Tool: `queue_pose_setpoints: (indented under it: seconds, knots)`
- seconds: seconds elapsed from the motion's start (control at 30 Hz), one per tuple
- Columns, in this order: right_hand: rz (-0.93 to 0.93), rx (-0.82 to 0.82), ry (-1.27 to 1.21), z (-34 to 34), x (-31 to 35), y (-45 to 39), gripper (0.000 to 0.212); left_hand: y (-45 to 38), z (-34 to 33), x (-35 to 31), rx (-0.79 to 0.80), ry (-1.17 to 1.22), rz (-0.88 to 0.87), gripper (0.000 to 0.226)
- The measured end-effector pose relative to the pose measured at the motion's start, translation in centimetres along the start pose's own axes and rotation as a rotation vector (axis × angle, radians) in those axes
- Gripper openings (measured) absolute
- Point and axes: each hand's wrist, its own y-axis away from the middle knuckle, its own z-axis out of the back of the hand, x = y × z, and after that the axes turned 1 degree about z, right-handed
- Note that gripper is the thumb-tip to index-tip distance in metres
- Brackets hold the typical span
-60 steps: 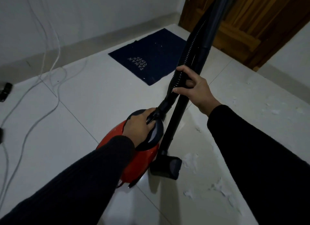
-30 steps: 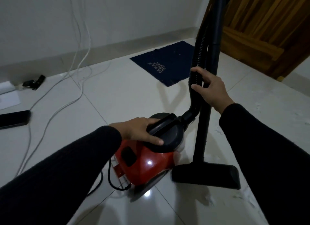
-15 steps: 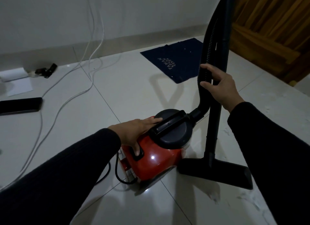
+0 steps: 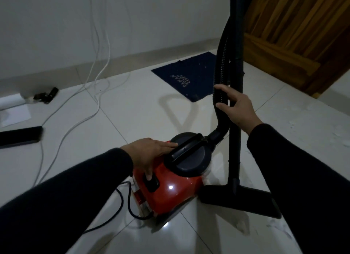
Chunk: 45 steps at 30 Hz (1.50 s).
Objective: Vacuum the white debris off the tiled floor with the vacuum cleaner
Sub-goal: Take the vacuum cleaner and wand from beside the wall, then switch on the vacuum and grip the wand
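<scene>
A: How far along are we?
B: Barely begun, we'd judge. White debris (image 4: 295,121) lies on the floor (image 4: 132,117) right of the nozzle (image 4: 240,198).
A: Our fingers?
B: Left hand (image 4: 149,155) lies flat on the vacuum (image 4: 170,185), thumb on its switch (image 4: 151,181). Right hand (image 4: 236,108) loosely curls round the hose (image 4: 220,68).

Dim room: pale tiled floor (image 4: 132,109), white wall (image 4: 56,26), wooden door (image 4: 295,36), navy mat (image 4: 187,77)
</scene>
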Motion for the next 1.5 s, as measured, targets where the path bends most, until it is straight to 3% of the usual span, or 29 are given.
queue_pose_setpoints:
  seconds: [0.1,0.27,0.4,0.53,0.6,0.7,0.77,0.83,0.9,0.97,1.07,1.17,1.3,1.4,1.5]
  knots:
    - [-0.005,-0.006,0.002,0.7,-0.5,-0.4,0.055,-1.5,7.0,0.8,-0.154,-0.178,0.008,0.087]
    - [-0.015,-0.013,0.074,1.3,-1.5,-0.4,0.056,-7.4,21.5,-1.5,-0.709,-0.527,-0.149,0.077]
    - [-0.045,0.033,0.073,1.7,-2.2,-0.5,0.057,-11.5,28.1,-4.2,-0.766,-0.850,-0.073,0.087]
    - [-0.096,0.037,0.068,2.6,-1.9,-0.3,0.059,-13.2,30.9,-3.6,-0.651,-0.956,0.042,0.054]
    - [-0.108,0.047,0.095,3.2,-1.6,-0.3,0.054,-13.4,31.9,-2.9,-0.617,-1.091,0.025,0.040]
    - [-0.176,0.044,0.212,3.4,-0.9,-0.7,0.045,-13.1,33.3,-2.0,-0.453,-1.183,-0.099,0.038]
    - [-0.307,-0.052,0.161,2.8,0.0,-0.7,0.033,-12.4,33.8,-1.8,-0.324,-1.136,-0.157,0.040]
    - [-0.455,-0.253,-0.048,2.1,1.7,-1.0,0.018,-11.7,34.2,-2.0,-0.255,-1.065,-0.193,0.042]
    - [-0.602,-0.486,-0.319,1.9,4.3,-1.6,0.007,-11.0,34.6,-2.7,-0.163,-0.961,-0.176,0.043]
    - [-0.759,-0.660,-0.623,2.3,7.1,-2.5,0.023,-10.1,34.9,-3.5,-0.023,-0.809,-0.097,0.044]
    - [-0.892,-0.646,-1.001,2.3,10.8,-3.8,0.064,-8.2,35.3,-4.6,0.140,-0.533,-0.023,0.044]
    - [-0.928,-0.760,-1.250,1.7,13.8,-5.4,0.077,-6.0,35.2,-5.5,0.252,-0.317,-0.004,0.045]
    - [-1.106,-0.872,-1.225,1.6,17.1,-5.9,0.072,-1.6,35.6,-5.3,0.476,0.048,0.131,0.050]
    - [-1.252,-0.746,-1.172,1.8,19.3,-4.8,0.071,3.0,36.2,-4.7,0.758,0.433,0.364,0.056]
    - [-1.331,-0.610,-1.073,1.2,20.9,-4.0,0.071,7.1,36.6,-4.2,0.903,0.581,0.453,0.050]
